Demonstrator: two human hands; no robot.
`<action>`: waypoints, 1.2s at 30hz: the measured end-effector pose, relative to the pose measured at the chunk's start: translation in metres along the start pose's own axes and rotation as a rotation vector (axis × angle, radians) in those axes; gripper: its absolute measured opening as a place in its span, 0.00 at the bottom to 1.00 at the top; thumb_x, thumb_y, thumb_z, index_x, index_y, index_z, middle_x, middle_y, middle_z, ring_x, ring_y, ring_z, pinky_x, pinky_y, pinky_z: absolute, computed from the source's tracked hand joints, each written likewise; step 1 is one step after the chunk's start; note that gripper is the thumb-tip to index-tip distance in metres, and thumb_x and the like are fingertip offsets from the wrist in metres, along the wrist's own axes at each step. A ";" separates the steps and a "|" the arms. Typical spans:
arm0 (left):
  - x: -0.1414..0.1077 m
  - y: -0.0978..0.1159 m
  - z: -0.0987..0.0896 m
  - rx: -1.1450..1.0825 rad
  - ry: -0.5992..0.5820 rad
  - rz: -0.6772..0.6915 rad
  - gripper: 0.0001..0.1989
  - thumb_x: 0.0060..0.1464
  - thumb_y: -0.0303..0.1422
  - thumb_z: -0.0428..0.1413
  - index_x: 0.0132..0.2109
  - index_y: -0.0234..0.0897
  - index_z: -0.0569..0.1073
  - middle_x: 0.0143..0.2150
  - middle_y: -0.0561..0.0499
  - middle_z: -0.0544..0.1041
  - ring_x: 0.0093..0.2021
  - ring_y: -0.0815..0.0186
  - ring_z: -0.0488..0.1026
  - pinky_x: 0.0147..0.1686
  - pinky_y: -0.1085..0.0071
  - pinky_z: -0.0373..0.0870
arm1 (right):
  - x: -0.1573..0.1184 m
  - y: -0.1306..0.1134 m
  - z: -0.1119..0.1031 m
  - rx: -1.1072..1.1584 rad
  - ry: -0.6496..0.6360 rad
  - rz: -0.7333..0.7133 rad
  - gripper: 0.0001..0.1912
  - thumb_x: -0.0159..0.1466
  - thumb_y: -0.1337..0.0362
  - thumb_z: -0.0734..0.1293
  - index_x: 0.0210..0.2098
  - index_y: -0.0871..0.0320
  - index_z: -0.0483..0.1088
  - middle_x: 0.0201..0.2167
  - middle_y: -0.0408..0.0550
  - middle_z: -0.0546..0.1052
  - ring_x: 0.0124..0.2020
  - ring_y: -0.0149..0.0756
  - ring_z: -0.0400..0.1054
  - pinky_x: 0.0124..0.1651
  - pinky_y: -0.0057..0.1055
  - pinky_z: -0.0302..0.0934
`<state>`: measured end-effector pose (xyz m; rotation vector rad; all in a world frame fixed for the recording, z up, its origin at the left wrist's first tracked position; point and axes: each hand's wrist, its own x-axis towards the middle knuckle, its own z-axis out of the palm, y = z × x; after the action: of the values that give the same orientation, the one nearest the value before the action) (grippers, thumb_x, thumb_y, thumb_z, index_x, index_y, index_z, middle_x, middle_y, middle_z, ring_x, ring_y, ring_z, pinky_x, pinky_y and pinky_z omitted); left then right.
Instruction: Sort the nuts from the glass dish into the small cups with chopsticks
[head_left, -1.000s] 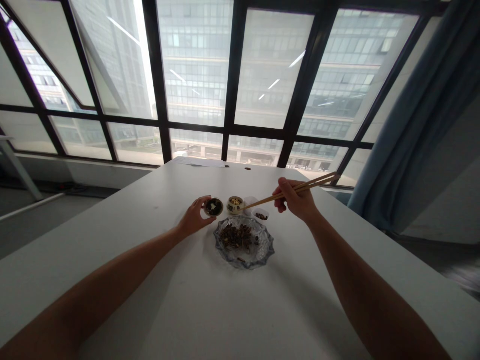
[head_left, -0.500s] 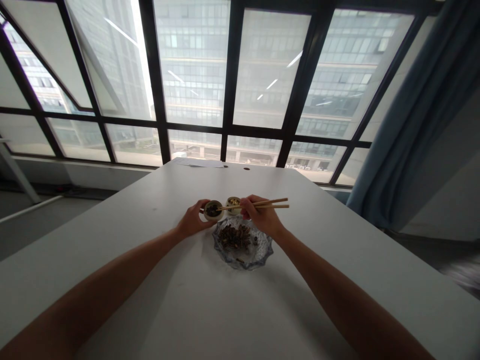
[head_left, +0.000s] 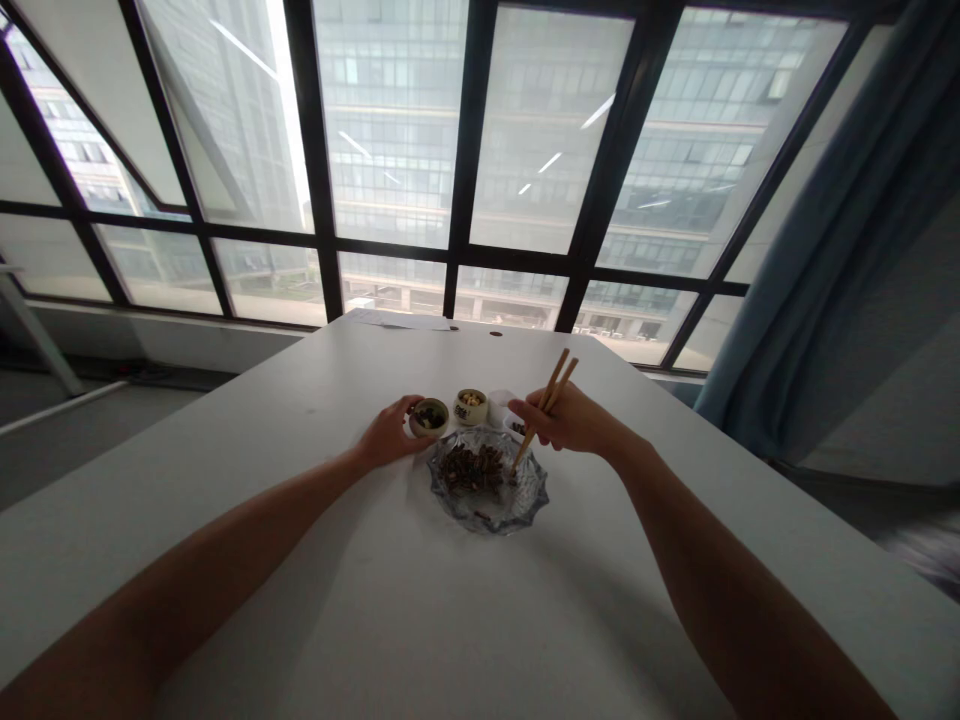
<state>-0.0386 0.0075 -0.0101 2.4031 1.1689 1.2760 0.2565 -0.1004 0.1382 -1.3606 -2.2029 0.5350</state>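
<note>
My left hand (head_left: pixel 390 432) is wrapped round a small pale cup (head_left: pixel 430 432) with dark bits inside, tipped slightly toward me. In my right hand (head_left: pixel 559 415) is a pair of chopsticks (head_left: pixel 551 398), slanting down with the tips over the right side of a clear glass bowl (head_left: pixel 531 500). Brown elongated pieces (head_left: pixel 472 468) are heaped in the bowl's left and back part. Whether the tips pinch anything is too small to tell. A second small cup (head_left: pixel 470 412), holding pale yellowish pieces, stands behind the bowl. Partly behind my right fingers is a white container (head_left: pixel 511 427) with dark bits.
All this stands on a long white table (head_left: pixel 360 580). Papers (head_left: pixel 401 321) lie at its far end, near a dark round spot (head_left: pixel 495 334). Beyond are windows with black frames. A blue curtain (head_left: pixel 795 240) hangs on the right.
My right hand has moved right, away from the left cup, and the chopsticks have swung from nearly level to steep, tips now over the glass bowl. The white container has come into view.
</note>
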 end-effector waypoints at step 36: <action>-0.001 -0.009 0.003 0.107 -0.034 0.014 0.32 0.45 0.43 0.65 0.57 0.39 0.69 0.53 0.42 0.78 0.51 0.52 0.77 0.51 0.56 0.75 | 0.002 0.004 -0.001 0.310 0.183 0.050 0.36 0.58 0.29 0.63 0.22 0.59 0.70 0.12 0.44 0.71 0.10 0.28 0.63 0.13 0.23 0.55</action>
<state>-0.0412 0.0136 -0.0169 2.5024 1.2425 1.2003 0.2593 -0.0970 0.1376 -1.2479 -1.8552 0.7075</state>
